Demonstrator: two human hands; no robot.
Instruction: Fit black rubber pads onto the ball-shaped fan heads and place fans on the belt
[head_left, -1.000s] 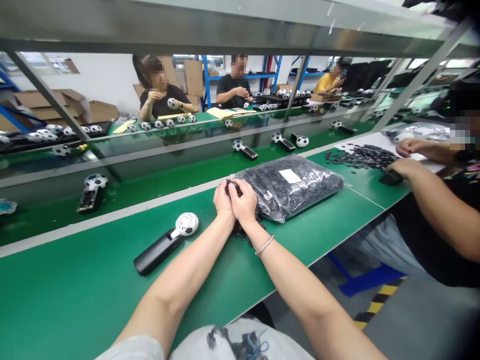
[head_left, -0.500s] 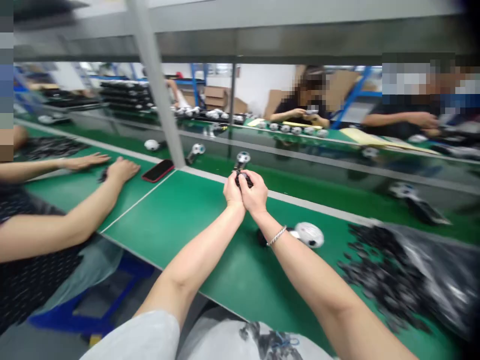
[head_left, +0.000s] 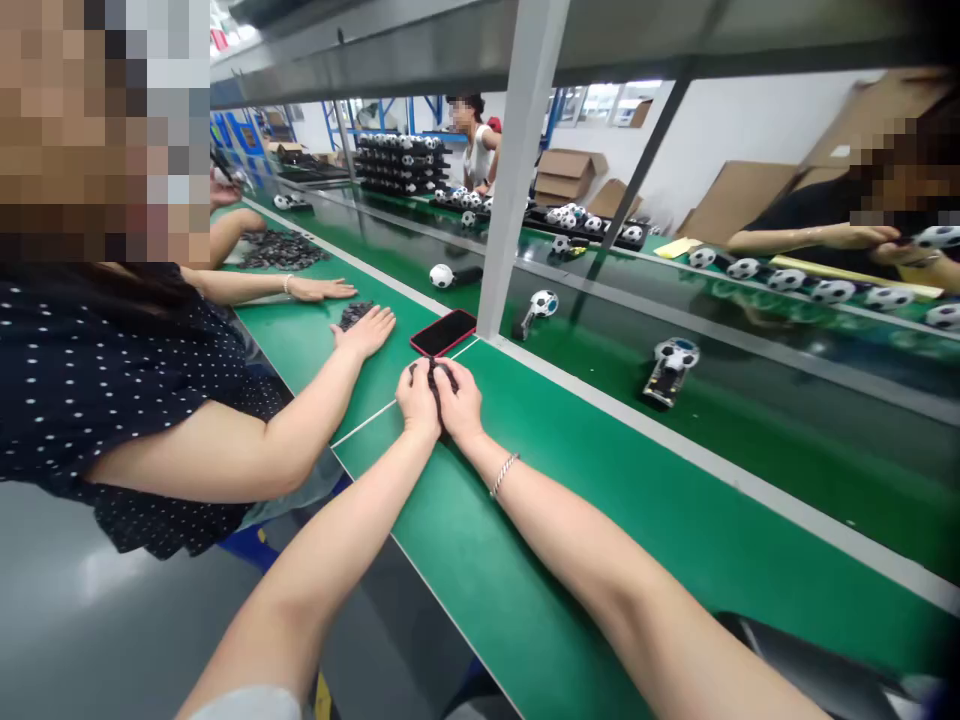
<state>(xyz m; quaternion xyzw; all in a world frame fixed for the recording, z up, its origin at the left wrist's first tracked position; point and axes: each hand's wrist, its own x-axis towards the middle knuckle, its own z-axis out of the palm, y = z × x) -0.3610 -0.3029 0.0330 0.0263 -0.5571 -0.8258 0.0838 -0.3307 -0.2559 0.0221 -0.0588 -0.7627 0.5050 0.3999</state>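
Observation:
My left hand and my right hand are cupped together on the green bench, closed around a handful of small black parts that show between the fingers. A silver bracelet sits on my right wrist. Just beyond my hands lies a phone with a red case, beside a white post.
A person in a dotted dark top sits close on my left, one hand flat by a small pile of black parts. Football-patterned handheld fans lie on the conveyor belt. More workers sit across the line.
My view has swung left, away from the bag of black parts. My joined hands carried a handful of parts leftward and came down onto the bench near the red phone.

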